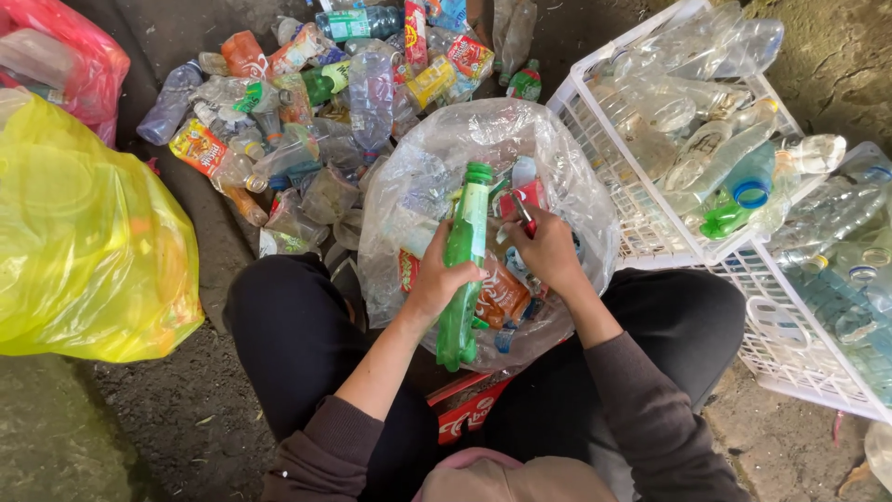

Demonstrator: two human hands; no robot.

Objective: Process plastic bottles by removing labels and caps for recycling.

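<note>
My left hand (435, 279) grips a green plastic bottle (463, 270) around its middle, held upright over a clear plastic bag (437, 158) between my knees. My right hand (548, 249) is closed on a small red-handled cutter (522, 209) right next to the bottle's upper half. The bottle has a green cap and a pale label. The clear bag holds torn labels and bits of wrapper.
A heap of crushed plastic bottles (316, 84) lies on the ground ahead. Two white plastic crates (641, 200) full of clear bottles stand at the right. A bulging yellow bag (84, 242) and a red bag (65, 46) sit at the left. A red carton (465, 409) lies under my legs.
</note>
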